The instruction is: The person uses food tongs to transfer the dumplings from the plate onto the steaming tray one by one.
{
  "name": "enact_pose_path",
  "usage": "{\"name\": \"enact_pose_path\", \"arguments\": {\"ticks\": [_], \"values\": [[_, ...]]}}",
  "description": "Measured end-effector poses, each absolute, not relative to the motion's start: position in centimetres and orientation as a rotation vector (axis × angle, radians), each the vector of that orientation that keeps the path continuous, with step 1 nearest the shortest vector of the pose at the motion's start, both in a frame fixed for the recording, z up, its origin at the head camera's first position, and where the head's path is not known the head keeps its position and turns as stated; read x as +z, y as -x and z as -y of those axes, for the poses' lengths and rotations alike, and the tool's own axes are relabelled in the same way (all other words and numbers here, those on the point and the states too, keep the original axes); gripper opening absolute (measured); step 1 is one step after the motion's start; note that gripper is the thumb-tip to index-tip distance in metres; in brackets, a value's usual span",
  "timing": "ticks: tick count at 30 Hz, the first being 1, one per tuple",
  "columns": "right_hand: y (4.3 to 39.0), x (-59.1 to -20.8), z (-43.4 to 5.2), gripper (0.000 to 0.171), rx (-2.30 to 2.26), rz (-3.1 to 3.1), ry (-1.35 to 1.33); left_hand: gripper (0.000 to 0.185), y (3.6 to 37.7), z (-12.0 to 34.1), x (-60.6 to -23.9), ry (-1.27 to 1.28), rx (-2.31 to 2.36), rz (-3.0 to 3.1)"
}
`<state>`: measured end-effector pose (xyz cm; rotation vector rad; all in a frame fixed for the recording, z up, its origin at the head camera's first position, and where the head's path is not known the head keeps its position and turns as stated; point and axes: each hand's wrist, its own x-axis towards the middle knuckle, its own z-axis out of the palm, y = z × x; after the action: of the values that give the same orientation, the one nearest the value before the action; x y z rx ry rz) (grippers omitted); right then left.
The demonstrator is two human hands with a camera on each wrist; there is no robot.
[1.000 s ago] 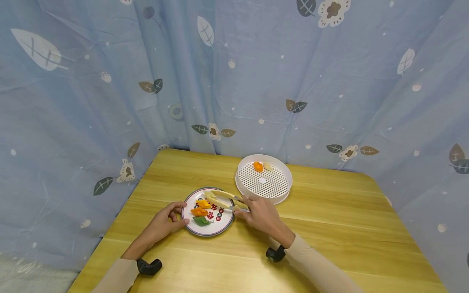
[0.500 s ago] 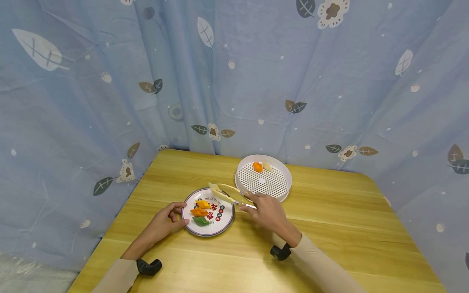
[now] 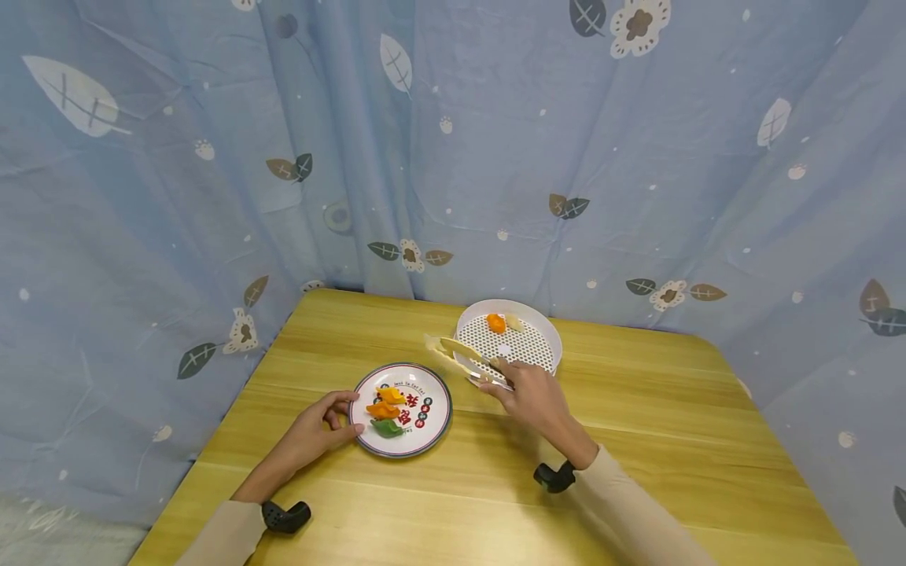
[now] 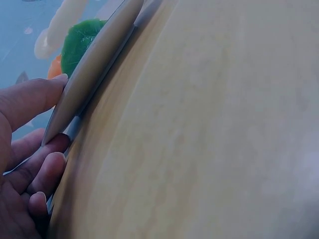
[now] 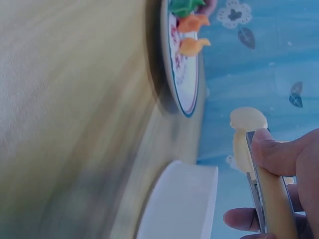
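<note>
In the head view my left hand (image 3: 318, 432) holds the left rim of a round white plate (image 3: 433, 431), thumb on top and fingers at the underside. A yellow dumpling (image 3: 391, 395), an orange dumpling (image 3: 383, 410) and a green dumpling (image 3: 387, 428) lie on it. My right hand (image 3: 534, 399) grips tongs (image 3: 460, 348) with cream tips and metal handles. Between the tips is a pale dumpling (image 3: 432, 343), raised above the table between plate and tray. The right wrist view shows the thumb pressing the tongs' handle (image 5: 278, 204).
Behind the right hand stands a round white perforated tray (image 3: 527, 350) with a raised wall. An orange dumpling (image 3: 496, 323) and a pale dumpling (image 3: 513, 323) lie near its back. The wooden table (image 3: 637, 424) meets a blue patterned curtain (image 3: 488, 157).
My right hand has lifted the pale dumpling off the plate with the tongs and carried it right and away, to the tray's left edge. The left hand keeps its place on the rim.
</note>
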<state>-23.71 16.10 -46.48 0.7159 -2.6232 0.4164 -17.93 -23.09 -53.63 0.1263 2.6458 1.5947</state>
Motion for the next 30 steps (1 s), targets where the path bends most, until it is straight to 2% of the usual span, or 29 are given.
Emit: {"name": "enact_pose_path", "arguments": {"ticks": [7,30], "values": [[24.3,-46.2,-17.1,0.05,0.493,2.652,-0.644,0.057,17.9,23.2,-53.7,-0.146,1.611,-2.635],[27.1,-46.8,-20.8,0.057,0.416,2.799,-0.467,0.059,17.9,23.2,-53.7,-0.144,1.613,-2.618]]}}
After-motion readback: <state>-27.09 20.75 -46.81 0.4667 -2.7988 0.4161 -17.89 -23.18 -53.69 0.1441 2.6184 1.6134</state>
